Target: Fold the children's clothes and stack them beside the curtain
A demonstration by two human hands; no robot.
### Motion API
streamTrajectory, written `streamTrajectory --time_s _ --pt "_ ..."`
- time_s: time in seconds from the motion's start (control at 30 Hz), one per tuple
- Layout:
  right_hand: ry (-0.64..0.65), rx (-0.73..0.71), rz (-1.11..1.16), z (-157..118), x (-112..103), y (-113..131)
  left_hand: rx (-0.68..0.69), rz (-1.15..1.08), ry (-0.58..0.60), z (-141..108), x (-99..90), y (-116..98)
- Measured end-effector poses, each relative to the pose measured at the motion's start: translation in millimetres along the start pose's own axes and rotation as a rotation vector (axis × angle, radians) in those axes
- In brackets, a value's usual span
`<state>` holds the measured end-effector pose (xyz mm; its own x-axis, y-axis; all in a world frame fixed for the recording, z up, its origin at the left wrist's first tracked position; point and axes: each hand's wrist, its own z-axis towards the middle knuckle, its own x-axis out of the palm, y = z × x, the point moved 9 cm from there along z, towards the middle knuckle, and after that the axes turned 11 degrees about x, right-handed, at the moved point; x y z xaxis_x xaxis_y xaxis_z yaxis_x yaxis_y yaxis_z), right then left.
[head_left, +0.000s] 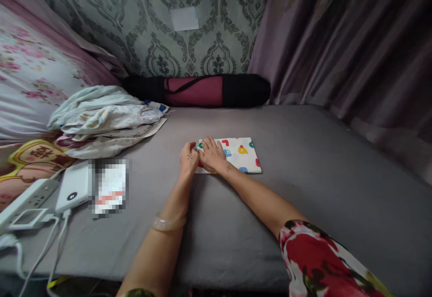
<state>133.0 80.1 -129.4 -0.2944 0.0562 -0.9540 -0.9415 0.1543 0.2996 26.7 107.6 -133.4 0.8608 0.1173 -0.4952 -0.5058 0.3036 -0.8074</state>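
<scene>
A folded white cloth (241,155) with colourful printed shapes lies flat on the grey sheet (303,184). My right hand (212,155) rests on its left half, fingers extended and pressing down. At the cloth's left edge, my left hand (189,158) is curled with thumb and fingers closed, apparently gripping that edge; the fingertips are partly hidden. The two hands touch or nearly touch. A pale bangle (168,223) circles my left forearm.
Left of my hands lies a heap of pale clothes (108,112). Nearer are a white power bank (74,186), a power strip (30,200) with cables, and a blurred packet (110,188). A long black-and-maroon bag (199,91) lies along the wall; a curtain (337,40) hangs at right.
</scene>
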Motion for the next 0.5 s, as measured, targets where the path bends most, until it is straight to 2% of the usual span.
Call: streamTrajectory --time_s 0.1,0.27,0.4,0.5 --pt "0.007 0.004 -0.005 1.3 7.6 -2.3 -0.019 -0.044 -0.047 0.7 -4.1 5.1" --pt "0.067 0.032 -0.024 5.0 3.9 1.0 -0.029 -0.117 -0.106 1.3 -8.4 10.8" --pt "0.057 0.002 -0.042 -1.1 2.8 15.7 -0.033 -0.131 -0.134 1.1 -11.4 14.3" --pt "0.047 -0.064 -0.077 -9.4 13.3 26.8 -0.038 -0.110 -0.162 0.2 -15.1 15.6"
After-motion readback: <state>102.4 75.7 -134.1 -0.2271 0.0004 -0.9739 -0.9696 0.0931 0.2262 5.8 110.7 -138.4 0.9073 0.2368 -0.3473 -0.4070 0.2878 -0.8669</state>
